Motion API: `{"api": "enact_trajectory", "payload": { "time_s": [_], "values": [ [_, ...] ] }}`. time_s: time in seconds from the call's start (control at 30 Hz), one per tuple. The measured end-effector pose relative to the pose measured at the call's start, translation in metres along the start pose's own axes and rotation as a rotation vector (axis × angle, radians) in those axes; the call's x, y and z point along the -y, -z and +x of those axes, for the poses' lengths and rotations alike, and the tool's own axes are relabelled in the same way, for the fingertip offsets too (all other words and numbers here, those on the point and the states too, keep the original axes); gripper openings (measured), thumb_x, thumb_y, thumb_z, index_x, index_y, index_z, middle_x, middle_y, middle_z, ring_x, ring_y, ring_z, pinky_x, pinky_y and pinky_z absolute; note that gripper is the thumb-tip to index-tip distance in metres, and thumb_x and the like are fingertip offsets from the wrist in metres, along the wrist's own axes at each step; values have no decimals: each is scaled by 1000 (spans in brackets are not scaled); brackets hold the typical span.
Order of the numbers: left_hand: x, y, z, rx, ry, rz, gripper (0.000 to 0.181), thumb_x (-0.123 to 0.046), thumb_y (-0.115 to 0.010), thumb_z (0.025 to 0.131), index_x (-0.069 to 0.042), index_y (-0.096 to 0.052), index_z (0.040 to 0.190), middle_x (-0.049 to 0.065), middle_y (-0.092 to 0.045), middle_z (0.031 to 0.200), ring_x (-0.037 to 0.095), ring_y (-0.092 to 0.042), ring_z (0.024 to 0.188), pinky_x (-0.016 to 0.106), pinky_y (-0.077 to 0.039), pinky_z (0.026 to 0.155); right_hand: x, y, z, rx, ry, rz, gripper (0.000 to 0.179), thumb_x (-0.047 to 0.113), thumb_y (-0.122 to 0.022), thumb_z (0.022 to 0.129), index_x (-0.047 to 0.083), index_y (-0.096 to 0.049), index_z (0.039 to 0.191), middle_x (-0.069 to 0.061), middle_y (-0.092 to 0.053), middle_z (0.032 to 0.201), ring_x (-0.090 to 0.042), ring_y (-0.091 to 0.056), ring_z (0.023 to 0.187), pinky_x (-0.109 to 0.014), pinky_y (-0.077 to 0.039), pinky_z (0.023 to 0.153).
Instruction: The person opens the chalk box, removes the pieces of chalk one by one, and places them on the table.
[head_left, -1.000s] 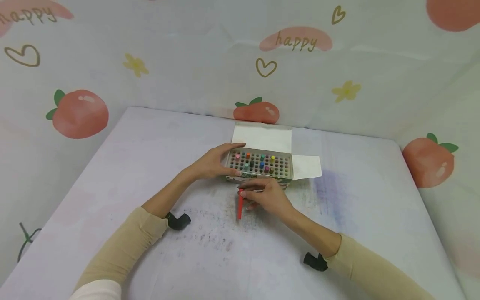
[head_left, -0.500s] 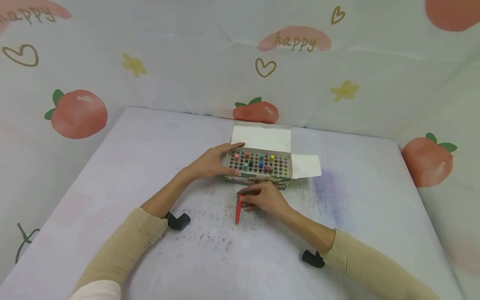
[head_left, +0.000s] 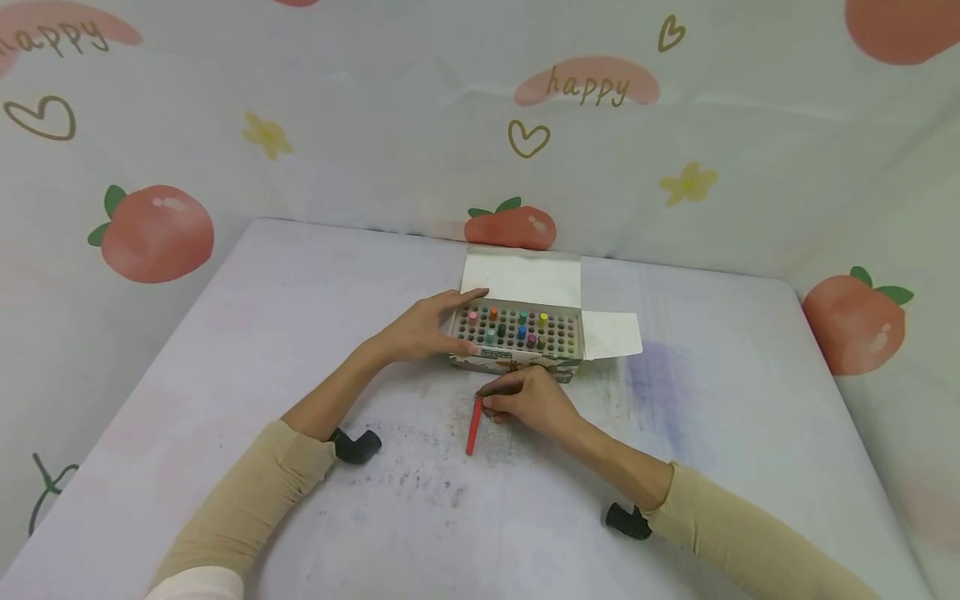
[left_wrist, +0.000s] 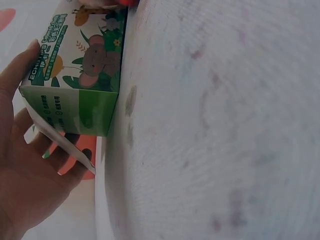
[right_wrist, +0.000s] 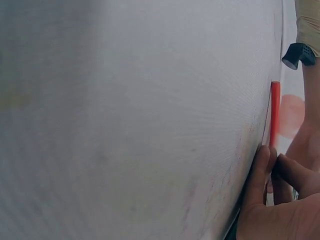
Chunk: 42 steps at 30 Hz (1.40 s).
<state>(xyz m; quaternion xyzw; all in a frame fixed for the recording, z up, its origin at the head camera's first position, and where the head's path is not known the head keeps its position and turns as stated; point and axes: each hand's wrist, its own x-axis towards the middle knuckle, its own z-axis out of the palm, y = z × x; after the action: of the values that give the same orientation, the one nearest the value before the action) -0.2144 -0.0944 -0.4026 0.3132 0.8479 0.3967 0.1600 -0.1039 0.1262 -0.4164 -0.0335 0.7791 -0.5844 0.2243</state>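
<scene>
Fingers of the right hand pinched one end of a red stick just in front of the box. The stick's free end slanted back toward the person; whether it touched the table could not be told. The left hand held the box at its left end, thumb at the front and index finger reaching across to the rear edge. In the left wrist view its other fingers stood apart, passing behind a white flap at that end.

The box stood open, its lid tipped back toward the wall cloth and a side flap out to the right. Rows of holes filled its top, and several coloured tips stood in them, among them a pink tip, an orange tip and a yellow tip. Animal drawings decorated its front. A purple smear marked the table to the right. A black piece sat by each tan sleeve.
</scene>
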Motion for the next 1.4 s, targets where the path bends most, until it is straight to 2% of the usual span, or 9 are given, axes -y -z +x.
{"api": "enact_trajectory", "payload": {
  "time_s": [0.2, 0.4, 0.5, 0.7, 0.87, 1.03, 1.17, 1.27, 1.4],
  "values": [
    [0, 0, -1, 2, 1, 4, 86, -40, -81, 82, -35, -35, 155, 9, -33, 158, 31, -25, 147, 59, -30, 117, 0, 5, -2, 3, 36, 12, 17, 7, -71, 91, -1, -76, 106, -11, -74, 99, -23, -73, 80, -33, -64, 74],
    [2, 0, 0, 2, 7, 4, 86, -41, -80, 82, -36, -34, 155, 8, -33, 158, 30, -26, 147, 58, -30, 117, 3, 13, -4, -30, 119, -53, 17, 12, -72, 92, 6, -77, 107, -5, -70, 107, -25, -69, 82, -34, -62, 73],
    [2, 0, -1, 0, 2, -14, 85, -42, -80, 82, -37, -35, 154, 6, -32, 159, 29, -25, 147, 58, -30, 117, 7, 17, -6, -38, 132, -28, 18, 12, -73, 91, 7, -76, 108, -6, -71, 111, -29, -69, 87, -39, -61, 76],
    [3, -1, -1, -4, -19, -80, 83, -39, -82, 82, -33, -38, 152, -5, -33, 158, 21, -24, 148, 52, -28, 119, 14, 25, -10, -39, 155, 10, 21, 12, -72, 92, 6, -74, 111, -14, -73, 101, -37, -68, 92, -44, -60, 80],
    [2, 0, 2, -2, -31, -50, 83, -38, -82, 82, -30, -39, 152, -4, -36, 156, 20, -27, 146, 51, -30, 118, 19, 32, -12, -42, 189, 14, 23, 12, -71, 93, 1, -72, 113, -14, -72, 99, -41, -67, 95, -48, -60, 82],
    [0, 2, 6, -2, -34, -3, 82, -40, -83, 80, -28, -42, 150, -4, -41, 153, 19, -35, 141, 48, -34, 116, 25, 39, -14, -70, 202, -21, 20, 11, -69, 94, 0, -73, 110, -20, -71, 98, -43, -66, 91, -44, -61, 74],
    [1, 3, 7, -2, -32, 6, 82, -41, -83, 79, -28, -44, 149, -5, -42, 152, 19, -35, 141, 48, -35, 116, 27, 44, -15, -87, 213, -3, 19, 9, -69, 93, -1, -72, 109, -24, -70, 98, -39, -67, 85, -43, -61, 68],
    [3, 3, 8, -3, -34, 5, 82, -41, -84, 78, -28, -44, 148, -4, -42, 152, 21, -36, 141, 49, -35, 115, 27, 47, -14, -104, 237, -11, 18, 8, -70, 93, -1, -73, 108, -24, -71, 96, -39, -67, 82, -42, -61, 66],
    [4, 4, 8, -6, -37, 0, 82, -41, -84, 78, -28, -44, 148, -3, -44, 150, 21, -40, 137, 50, -38, 113, 27, 53, -14, -139, 273, -73, 16, 9, -71, 93, 2, -74, 107, -17, -72, 95, -43, -66, 84, -43, -60, 66]
  ]
}}
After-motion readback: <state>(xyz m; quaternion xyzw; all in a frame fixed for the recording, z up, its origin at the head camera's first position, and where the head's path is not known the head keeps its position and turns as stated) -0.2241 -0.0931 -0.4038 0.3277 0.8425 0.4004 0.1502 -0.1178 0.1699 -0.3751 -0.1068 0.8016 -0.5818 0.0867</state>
